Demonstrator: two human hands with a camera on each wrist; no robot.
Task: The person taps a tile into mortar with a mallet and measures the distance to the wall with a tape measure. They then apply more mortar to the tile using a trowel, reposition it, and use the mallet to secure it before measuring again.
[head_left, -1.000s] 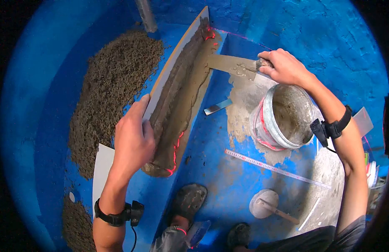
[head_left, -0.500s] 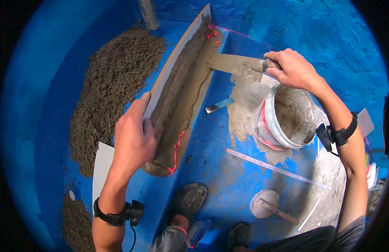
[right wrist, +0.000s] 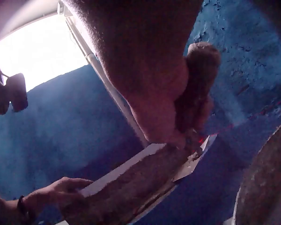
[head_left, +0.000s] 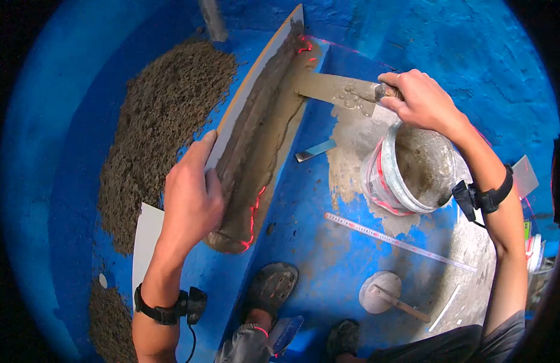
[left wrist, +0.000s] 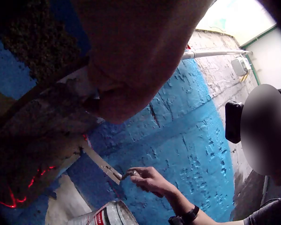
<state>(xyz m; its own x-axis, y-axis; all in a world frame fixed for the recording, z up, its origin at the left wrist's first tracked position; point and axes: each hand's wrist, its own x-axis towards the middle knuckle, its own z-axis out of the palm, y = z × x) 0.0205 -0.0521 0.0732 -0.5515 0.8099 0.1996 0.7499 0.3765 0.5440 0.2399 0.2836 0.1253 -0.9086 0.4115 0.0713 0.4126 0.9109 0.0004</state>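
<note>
My left hand [head_left: 192,196] grips the near end of a long white board [head_left: 248,104] with an orange-yellow edge, thumb on its inner face and the other fingers behind. Grey mortar [head_left: 274,136] lies along the board's inner side and on the blue ledge beside it. In my right hand [head_left: 430,104] is the handle of a trowel [head_left: 337,91], whose long mortar-smeared blade points left. The blade's far end rests on the mortar strip. The right wrist view shows the fingers wrapped round the trowel's handle [right wrist: 203,58].
A mortar-stained bucket [head_left: 383,172] stands under my right forearm. Left of the board is a heap of dark sand [head_left: 165,115]. On the floor lie a short metal strip [head_left: 316,150], a measuring tape [head_left: 395,241] and a round disc [head_left: 376,293] with a wooden handle.
My right hand has shifted slightly right with the trowel, and the blade's tip has then swung a little back to the left along the mortar. The left hand stays on the board.
</note>
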